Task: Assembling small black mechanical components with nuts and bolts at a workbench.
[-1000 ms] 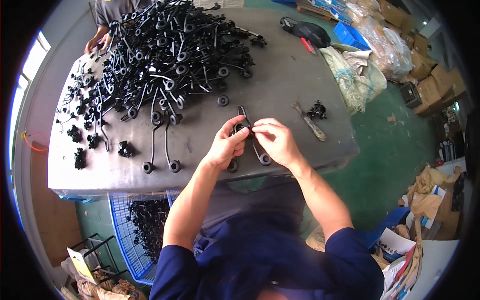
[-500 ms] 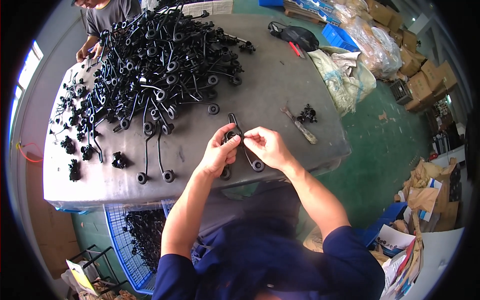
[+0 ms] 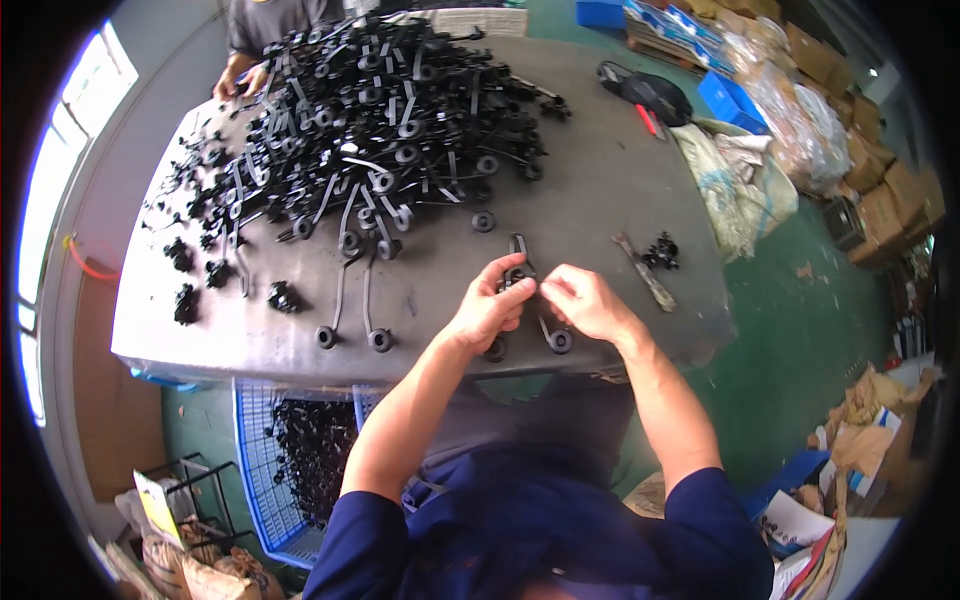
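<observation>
While small black clips [image 3: 186, 303] lie loose along the table's [image 3: 600, 190] left edge, a large pile of black arms [image 3: 380, 120] is seen heaped behind them, with two single arms [image 3: 368, 305] laid out toward the near edge. Below the table, a blue basket [image 3: 262, 450] of black parts is visible. At centre, the left hand [image 3: 488, 312] is closed on a black arm pair [image 3: 520, 275], thumb and forefinger pinched at its upper joint; the pair rests on the table near the front edge, its ringed ends [image 3: 557, 341] splayed toward the person. The right hand [image 3: 583, 303] is pinched shut at the same joint, though what lies between its fingertips cannot be told. Good work here is judged to need the joint held steady by the left hand. A spanner-like tool [image 3: 645, 272] and a small black cluster [image 3: 661, 250] lie just right; rags [image 3: 735, 180] hang farther right.
</observation>
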Available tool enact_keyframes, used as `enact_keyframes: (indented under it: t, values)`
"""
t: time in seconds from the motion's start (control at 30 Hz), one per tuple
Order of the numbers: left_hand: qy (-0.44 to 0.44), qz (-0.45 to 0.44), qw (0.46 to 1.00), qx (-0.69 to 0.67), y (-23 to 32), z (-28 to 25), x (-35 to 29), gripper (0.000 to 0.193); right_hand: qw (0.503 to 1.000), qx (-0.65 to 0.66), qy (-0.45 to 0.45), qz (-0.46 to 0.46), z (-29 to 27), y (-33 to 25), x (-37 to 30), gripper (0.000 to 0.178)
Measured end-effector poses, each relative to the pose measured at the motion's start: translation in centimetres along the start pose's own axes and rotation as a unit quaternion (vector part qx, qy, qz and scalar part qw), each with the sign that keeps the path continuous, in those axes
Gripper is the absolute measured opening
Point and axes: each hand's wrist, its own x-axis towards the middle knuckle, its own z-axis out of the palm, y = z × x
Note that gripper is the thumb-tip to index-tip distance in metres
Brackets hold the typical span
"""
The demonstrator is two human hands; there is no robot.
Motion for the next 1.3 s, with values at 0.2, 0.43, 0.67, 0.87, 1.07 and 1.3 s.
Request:
enact_keyframes:
  t: [0.2,0.43,0.67,0.87,1.07,1.3]
  values:
    - [-0.013,0.008,1.000,0.002,-0.3,0.3,0.3,0.057,0.998,0.064,-0.017,0.023,-0.5,-0.4,-0.3,0.015]
    - [0.002,0.009,0.999,0.033,0.2,0.5,-0.2,0.058,0.989,0.142,0.009,-0.041,0.2,1.2,-0.3,0.012]
    - [-0.006,0.004,0.999,0.032,0.0,0.4,0.0,0.058,0.989,0.126,0.051,-0.063,0.5,1.6,-0.4,0.018]
    - [-0.004,0.006,0.999,0.042,0.1,0.3,-0.2,0.058,0.995,0.100,0.012,-0.015,0.0,0.8,-0.2,0.017]
    - [0.002,0.018,0.998,0.061,-0.2,0.5,0.0,0.058,0.999,-0.001,0.028,0.017,0.3,-0.9,-0.8,0.025]
    - [0.006,0.021,0.998,0.065,-0.2,0.4,-0.1,0.059,0.998,0.056,0.029,0.010,0.0,-0.1,-0.4,0.025]
